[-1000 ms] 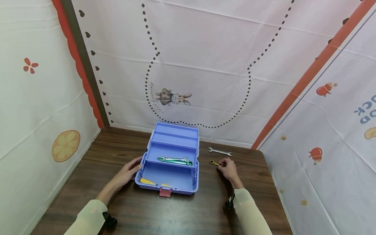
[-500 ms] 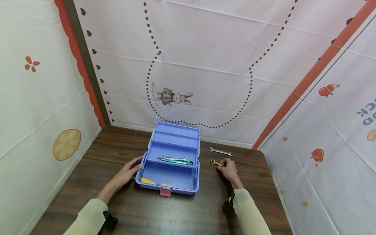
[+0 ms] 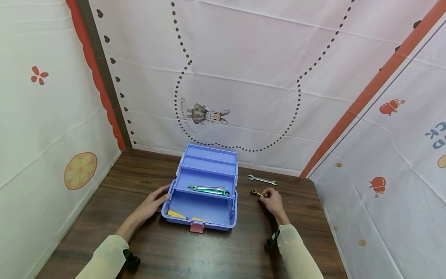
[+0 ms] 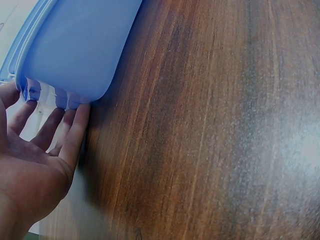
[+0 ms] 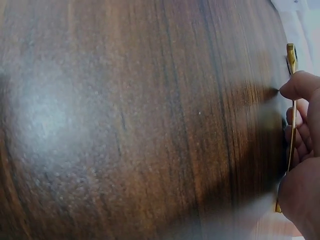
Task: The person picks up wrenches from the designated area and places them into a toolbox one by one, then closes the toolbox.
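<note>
A blue toolbox (image 3: pixel 200 201) stands unfolded on the table. My left hand (image 3: pixel 150 205) is at its left side; in the left wrist view the fairly straight fingers (image 4: pixel 75 132) touch the side wall and the thumb lies by the rim. To the right of the box, my right hand (image 3: pixel 273 201) pinches a gold ratchet wrench (image 3: pixel 256 192) between thumb and fingers. In the right wrist view the wrench (image 5: pixel 291 55) runs along the hand, close to the tabletop. A silver open-end wrench (image 3: pixel 263 180) lies just behind that hand.
In the box's middle tray sit a silver wrench (image 3: pixel 208 188) and a green wrench (image 3: pixel 226 193). Yellow-handled pieces (image 3: pixel 176 214) lie in the bottom compartment, partly hidden by the front wall. A red latch (image 3: pixel 196 227) hangs at the front. Cloth walls (image 3: pixel 240 116) border the table.
The gold wrench has shifted slightly in my right hand; it now appears tilted a little differently. My left hand stays at the toolbox. The head view has drifted slightly.
</note>
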A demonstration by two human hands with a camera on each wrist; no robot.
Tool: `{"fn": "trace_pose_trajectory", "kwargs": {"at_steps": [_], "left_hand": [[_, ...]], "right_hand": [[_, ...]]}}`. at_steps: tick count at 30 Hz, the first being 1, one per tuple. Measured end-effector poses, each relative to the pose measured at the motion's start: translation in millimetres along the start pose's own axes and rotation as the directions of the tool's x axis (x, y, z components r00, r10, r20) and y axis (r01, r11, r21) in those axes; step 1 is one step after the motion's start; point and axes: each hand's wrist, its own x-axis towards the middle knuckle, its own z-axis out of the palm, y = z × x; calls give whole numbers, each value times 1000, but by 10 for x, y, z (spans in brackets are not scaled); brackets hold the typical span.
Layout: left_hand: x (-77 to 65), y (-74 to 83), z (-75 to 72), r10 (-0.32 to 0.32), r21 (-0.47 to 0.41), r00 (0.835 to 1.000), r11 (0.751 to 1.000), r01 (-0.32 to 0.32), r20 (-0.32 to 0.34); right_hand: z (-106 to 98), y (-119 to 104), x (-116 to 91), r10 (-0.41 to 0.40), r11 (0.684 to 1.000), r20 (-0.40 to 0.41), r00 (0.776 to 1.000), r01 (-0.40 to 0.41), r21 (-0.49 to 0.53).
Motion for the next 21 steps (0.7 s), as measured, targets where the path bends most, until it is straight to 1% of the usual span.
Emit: {"fn": "trace_pose_trajectory", "kwargs": {"at_steps": [2,6,10,15,17,21], "left_hand": [[2,2,-3,-2,2,1000,1000,2,2],[4,13,-3,-7,3,1000,1000,7,0],[6,19,14,-12,0,1000,1000,12,-6],[15,27,29,-12,-11,1000,1000,12,4],[13,28,28,-8,-14,1000,1000,8,13],[3,23,7,-8,-6,1000,1000,8,5]], "right_hand": [[11,-1,-2,4,1000,-9,1000,-4,-2],[24,7,10,-16,1000,-36,999,15,-19],[2,10,15,-42,999,-46,998,41,-28],[-35,14,0,-64,997,-55,996,62,-39],[-41,8,-7,-68,997,-54,996,65,-45],[-56,-61,-14,-94,995,-31,995,93,-29]]}}
